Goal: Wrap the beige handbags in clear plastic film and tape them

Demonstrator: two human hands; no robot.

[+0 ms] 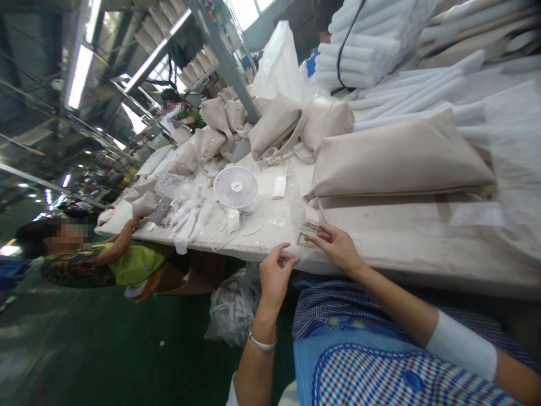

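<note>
My right hand [340, 248] pinches a rectangular metal buckle [302, 239] between thumb and fingers, just above the table's near edge. Close to its left, my left hand [274, 276] has curled fingers, with a gap between thumb and forefinger; nothing shows in it. Clear plastic film [296, 194] lies around the buckle and makes its outline hard to follow. Beyond my right hand, a long beige bag [393, 158] rests on its side, its zipper edge towards me.
A white fan [235, 188] stands left on the table [380, 231], among white scraps [190, 223] and a cable. Beige bags [274, 127] are heaped behind it. White rolls [359, 62] are stacked at the back right. A co-worker [105, 259] sits at the left.
</note>
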